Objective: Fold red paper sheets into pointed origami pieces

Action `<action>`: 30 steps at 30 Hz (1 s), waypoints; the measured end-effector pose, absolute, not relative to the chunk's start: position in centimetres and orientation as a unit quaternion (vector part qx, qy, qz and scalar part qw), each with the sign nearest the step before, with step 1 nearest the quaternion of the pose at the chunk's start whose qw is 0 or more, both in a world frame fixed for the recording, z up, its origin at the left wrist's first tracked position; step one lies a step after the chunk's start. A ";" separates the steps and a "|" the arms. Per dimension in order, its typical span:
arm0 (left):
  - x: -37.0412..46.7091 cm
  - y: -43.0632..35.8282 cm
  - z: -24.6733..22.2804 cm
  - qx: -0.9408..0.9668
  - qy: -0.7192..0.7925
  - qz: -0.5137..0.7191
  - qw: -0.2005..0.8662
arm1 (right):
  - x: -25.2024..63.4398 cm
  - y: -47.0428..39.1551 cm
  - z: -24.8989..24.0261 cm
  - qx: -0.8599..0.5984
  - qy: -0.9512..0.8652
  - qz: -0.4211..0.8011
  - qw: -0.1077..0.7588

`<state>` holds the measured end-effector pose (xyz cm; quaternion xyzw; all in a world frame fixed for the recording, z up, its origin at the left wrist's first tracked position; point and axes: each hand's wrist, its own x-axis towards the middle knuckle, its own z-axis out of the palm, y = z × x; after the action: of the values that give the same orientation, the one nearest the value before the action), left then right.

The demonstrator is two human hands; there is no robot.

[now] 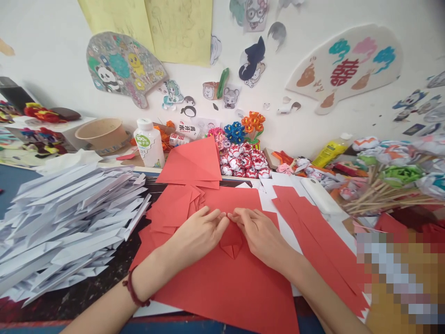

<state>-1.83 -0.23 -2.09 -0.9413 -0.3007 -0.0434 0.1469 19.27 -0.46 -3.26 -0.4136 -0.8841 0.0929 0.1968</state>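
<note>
Between my two hands is a small folded piece of red paper (232, 242), its lower end coming to a point with a crease down the middle. My left hand (206, 232) pinches its upper left edge, and a dark red cord bracelet (134, 290) circles that wrist. On the opposite side, my right hand (256, 232) pinches the upper right edge, fingers curled. The fingers partly cover the folded piece. Beneath both hands lies a large red sheet (229, 297). Cut red paper pieces (174, 206) are stacked just beyond my left hand.
A big heap of folded white paper strips (69, 222) fills the left side. Red strips (320, 241) lie at right over white sheets. Along the wall stand a white bottle (149, 144), a round tub (100, 132), paper flowers (245, 160) and a yellow bottle (332, 150).
</note>
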 end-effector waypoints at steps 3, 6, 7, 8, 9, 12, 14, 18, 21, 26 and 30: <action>-1.7 -0.5 -2.4 -0.944 -0.286 -0.040 0.160 | 19.4 -0.6 -3.4 -0.410 -0.891 0.072 0.179; -1.7 -0.8 -2.8 -0.946 -0.281 -0.036 0.159 | 19.6 -0.8 -3.8 -0.408 -0.893 0.055 0.179; -1.7 -0.8 -2.8 -0.946 -0.281 -0.039 0.155 | 19.7 -0.9 -4.0 -0.407 -0.893 0.054 0.183; -1.7 -0.7 -2.8 -0.946 -0.284 -0.045 0.148 | 19.7 -0.9 -4.1 -0.407 -0.891 0.060 0.191; -1.7 -0.6 -2.8 -0.944 -0.294 -0.054 0.139 | 19.7 -0.9 -4.3 -0.411 -0.886 0.072 0.204; -1.6 -0.1 -2.6 -0.920 -0.367 -0.097 0.095 | 19.4 -0.8 -4.5 -0.439 -0.854 0.121 0.252; -1.4 0.3 -2.6 -0.889 -0.436 -0.130 0.060 | 19.1 -0.7 -4.6 -0.462 -0.831 0.141 0.277; -0.8 0.9 -3.3 -0.843 -0.511 -0.168 0.001 | 18.5 -0.5 -4.8 -0.488 -0.805 0.157 0.299; -0.5 0.9 -3.8 -0.838 -0.511 -0.185 -0.057 | 18.1 -0.4 -5.0 -0.491 -0.793 0.163 0.321; -0.5 1.0 -3.5 -0.825 -0.497 -0.236 -0.126 | 18.3 0.2 -4.6 -0.496 -0.750 0.243 0.364; -0.5 1.3 -2.9 -0.816 -0.487 -0.277 -0.143 | 18.8 0.8 -4.5 -0.516 -0.681 0.355 0.378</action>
<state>-0.47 1.27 -2.88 -0.8159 -0.4867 -0.2774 -0.1432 18.77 0.80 -4.50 -0.5161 -0.6814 0.3553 0.3783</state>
